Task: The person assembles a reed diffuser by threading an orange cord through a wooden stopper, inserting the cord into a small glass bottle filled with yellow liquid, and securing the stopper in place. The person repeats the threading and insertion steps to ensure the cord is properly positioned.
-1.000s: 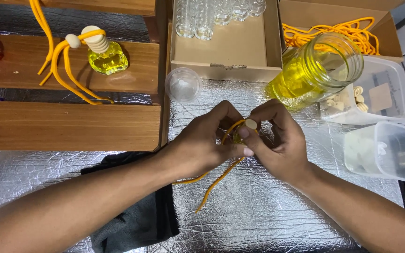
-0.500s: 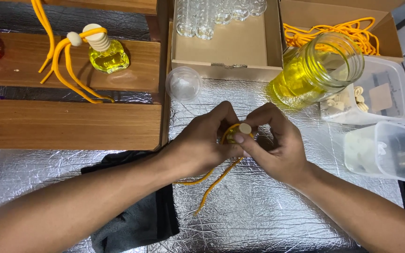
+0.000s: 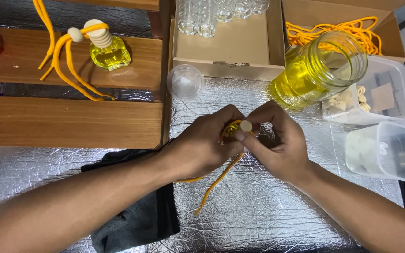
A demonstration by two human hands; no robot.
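Nearest the camera, on the crinkled silver foil covering the table (image 3: 277,225), a dark cloth (image 3: 137,220) lies under the left forearm. Just beyond it, at the middle of the table, the left hand (image 3: 207,145) and the right hand (image 3: 277,147) meet, fingers curled together around a small object that is mostly hidden between them; the left hand wraps it from the side while the right thumb and fingertips pinch a pale round bead (image 3: 245,125) on top of it. An orange cord (image 3: 216,182) runs out from under the hands and trails loose across the foil toward the camera. To the right, a clear plastic tub (image 3: 390,152) sits near the table's edge, and behind it a second clear tub (image 3: 380,93) holds small pale pieces. A big glass jar (image 3: 319,70) with yellow liquid leans tilted against that tub. Left of the hands, a wooden shelf (image 3: 71,126) carries a small square bottle (image 3: 111,54) of yellow liquid with a ribbed pale cap and orange cord looped about it. A small clear dome lid (image 3: 185,82) rests just beside the shelf. Farthest back, an open cardboard box (image 3: 235,47) holds empty glass bottles (image 3: 212,14), and another box (image 3: 385,23) holds a heap of orange cord.
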